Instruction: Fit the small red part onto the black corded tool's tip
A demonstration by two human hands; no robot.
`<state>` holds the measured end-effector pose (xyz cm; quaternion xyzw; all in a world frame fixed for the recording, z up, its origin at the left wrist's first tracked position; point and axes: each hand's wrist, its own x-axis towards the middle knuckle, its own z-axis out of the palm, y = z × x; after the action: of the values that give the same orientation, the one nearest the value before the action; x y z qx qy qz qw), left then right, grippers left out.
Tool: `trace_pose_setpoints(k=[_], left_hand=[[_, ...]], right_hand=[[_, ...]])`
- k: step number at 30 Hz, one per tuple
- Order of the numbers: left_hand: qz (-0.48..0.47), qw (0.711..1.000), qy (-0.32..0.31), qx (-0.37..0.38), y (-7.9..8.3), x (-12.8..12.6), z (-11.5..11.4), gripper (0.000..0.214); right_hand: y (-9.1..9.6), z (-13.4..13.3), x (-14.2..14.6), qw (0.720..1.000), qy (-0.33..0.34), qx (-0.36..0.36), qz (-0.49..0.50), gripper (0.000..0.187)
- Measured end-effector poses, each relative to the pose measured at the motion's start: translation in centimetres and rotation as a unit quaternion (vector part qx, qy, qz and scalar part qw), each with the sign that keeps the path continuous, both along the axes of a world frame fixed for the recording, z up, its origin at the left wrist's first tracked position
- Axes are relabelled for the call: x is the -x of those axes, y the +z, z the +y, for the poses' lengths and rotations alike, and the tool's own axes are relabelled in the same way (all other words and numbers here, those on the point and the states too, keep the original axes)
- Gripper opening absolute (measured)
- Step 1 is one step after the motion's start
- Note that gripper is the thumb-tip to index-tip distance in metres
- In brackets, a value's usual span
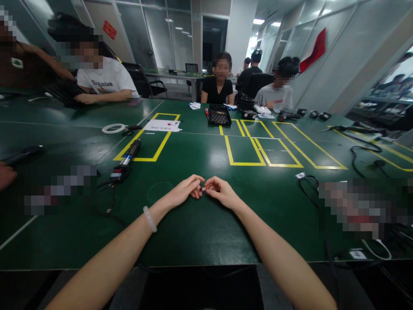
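Close together above the green table point(200, 232), both hands meet at a tiny red and silvery part point(203, 189) whose kind is too small to make out. The fingers of my left hand point(187, 189) are bent and closed against its left side. From the other side, my right hand point(222, 192) pinches it between thumb and fingers. Fingertips partly cover the part. A pale bangle point(150, 219) circles my left wrist.
Left of my hands lies a black and silver cylindrical tool point(129, 155) with a cable. Yellow tape rectangles point(248, 163) mark the table. Farther off are a black tray point(219, 116) of small parts, a paper sheet point(162, 125) and a white ring point(113, 128). People sit opposite.
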<state>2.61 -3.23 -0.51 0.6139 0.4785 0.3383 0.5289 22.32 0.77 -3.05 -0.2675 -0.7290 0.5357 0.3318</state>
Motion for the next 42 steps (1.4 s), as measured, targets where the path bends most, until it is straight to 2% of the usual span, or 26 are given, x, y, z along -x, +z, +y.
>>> trace_pose_setpoints(k=[5, 10, 14, 22, 29, 35, 39, 42], left_hand=[[0.000, 1.000, -0.003, -0.004, -0.4, -0.1, 0.1, 0.034], [0.059, 0.994, 0.010, -0.088, 0.2, 0.0, -0.3, 0.027], [0.107, 0.985, 0.016, -0.134, 0.6, 0.0, -0.6, 0.028], [0.159, 0.977, 0.020, -0.144, 0.8, 0.0, -0.6, 0.036], [0.178, 0.972, 0.023, -0.153, 0.8, 0.5, -0.5, 0.037], [0.201, 0.962, 0.068, -0.170, 1.1, 1.5, -0.1, 0.038], [0.246, 0.943, 0.113, -0.194, 1.8, 3.4, 0.7, 0.041], [0.357, 0.896, 0.155, -0.212, 2.0, 6.7, 1.5, 0.046]], right_hand=[[-0.3, 0.1, 0.3, 1.000, -0.007, -0.010, 0.012, 0.018], [-0.4, 0.1, 0.4, 0.999, -0.031, -0.019, 0.011, 0.027], [-0.5, 0.2, 0.3, 0.998, -0.044, -0.036, -0.016, 0.021], [-0.5, 0.3, 0.2, 0.994, -0.062, -0.086, -0.019, 0.017], [-0.9, 1.0, -0.1, 0.997, -0.069, -0.031, -0.005, 0.020], [-0.6, 0.7, 0.0, 0.996, -0.071, -0.040, -0.025, 0.021], [-0.3, 0.6, -0.1, 0.997, -0.068, -0.018, -0.030, 0.022], [-0.3, 0.7, -0.1, 0.997, -0.066, -0.011, -0.030, 0.022]])
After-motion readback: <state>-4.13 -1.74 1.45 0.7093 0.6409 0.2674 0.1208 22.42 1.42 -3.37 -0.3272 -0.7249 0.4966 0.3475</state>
